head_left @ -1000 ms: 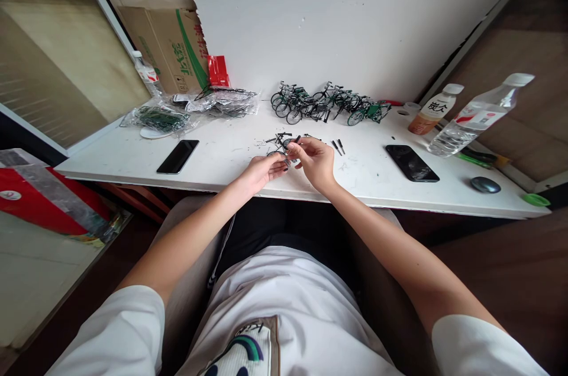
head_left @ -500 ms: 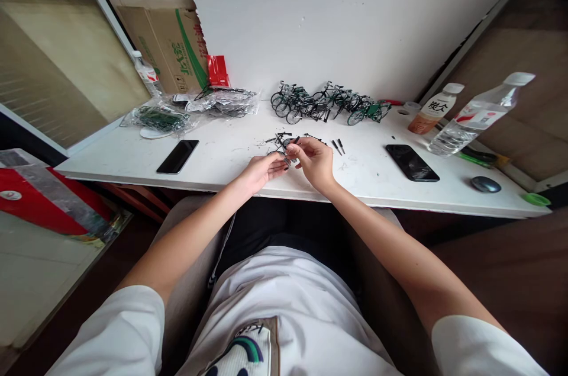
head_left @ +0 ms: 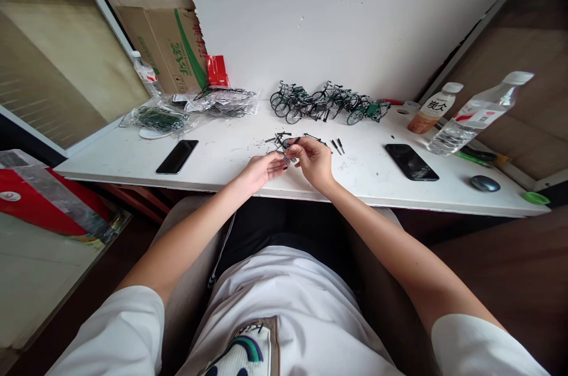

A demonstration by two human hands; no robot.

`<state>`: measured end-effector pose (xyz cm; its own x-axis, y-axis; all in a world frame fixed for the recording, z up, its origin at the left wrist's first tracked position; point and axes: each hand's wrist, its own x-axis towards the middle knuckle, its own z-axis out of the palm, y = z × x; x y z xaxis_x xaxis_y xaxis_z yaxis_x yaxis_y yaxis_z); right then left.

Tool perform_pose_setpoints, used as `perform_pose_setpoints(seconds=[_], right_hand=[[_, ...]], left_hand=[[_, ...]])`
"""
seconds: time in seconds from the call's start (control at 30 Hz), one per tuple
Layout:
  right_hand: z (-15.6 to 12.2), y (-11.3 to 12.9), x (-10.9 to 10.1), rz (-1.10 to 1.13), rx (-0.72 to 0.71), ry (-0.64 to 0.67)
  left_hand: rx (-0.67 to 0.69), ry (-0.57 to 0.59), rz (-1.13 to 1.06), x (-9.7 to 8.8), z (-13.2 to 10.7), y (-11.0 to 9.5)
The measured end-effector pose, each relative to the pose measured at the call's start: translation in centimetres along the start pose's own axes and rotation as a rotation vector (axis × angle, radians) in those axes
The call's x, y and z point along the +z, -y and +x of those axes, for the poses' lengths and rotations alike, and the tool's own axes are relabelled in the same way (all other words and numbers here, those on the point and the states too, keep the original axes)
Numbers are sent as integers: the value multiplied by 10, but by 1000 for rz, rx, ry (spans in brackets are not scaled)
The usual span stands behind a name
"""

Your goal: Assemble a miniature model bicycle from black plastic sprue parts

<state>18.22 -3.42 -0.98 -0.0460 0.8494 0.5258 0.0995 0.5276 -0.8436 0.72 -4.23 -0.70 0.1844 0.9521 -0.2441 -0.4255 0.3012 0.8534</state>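
My left hand [head_left: 264,171] and my right hand [head_left: 313,160] meet near the front edge of the white table [head_left: 222,154]. Between the left fingertips is a small model bicycle part [head_left: 287,160], thin and dark, mostly covered by fingers. The right fingers pinch something small against it; a short dark handle [head_left: 297,140], like a small screwdriver's, pokes out above them. Just behind the hands lie loose dark bicycle parts [head_left: 281,140]. Right of them rest two slim dark sticks [head_left: 337,147]. Farther back stands a cluster of model bicycles [head_left: 310,105], several black and green.
Bagged parts [head_left: 160,119] lie at the back left, before a cardboard box [head_left: 171,50]. One phone [head_left: 177,157] is at left, another phone [head_left: 412,162] at right. Bottles [head_left: 481,113], a brown drink [head_left: 435,108] and a mouse [head_left: 485,183] occupy the right end.
Almost nothing differs. The right hand has shifted very slightly left at the held part; the left hand keeps its place.
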Motion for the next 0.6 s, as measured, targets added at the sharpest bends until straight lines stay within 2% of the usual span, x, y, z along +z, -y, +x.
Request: perform_pose_setpoints(seconds=[0.37, 0.6], right_hand=[[2, 0, -2, 15, -27, 56], [0, 1, 0, 18, -19, 21]], left_hand=[[-6, -23, 3, 4, -4, -2], [-7, -8, 7, 3, -3, -3]])
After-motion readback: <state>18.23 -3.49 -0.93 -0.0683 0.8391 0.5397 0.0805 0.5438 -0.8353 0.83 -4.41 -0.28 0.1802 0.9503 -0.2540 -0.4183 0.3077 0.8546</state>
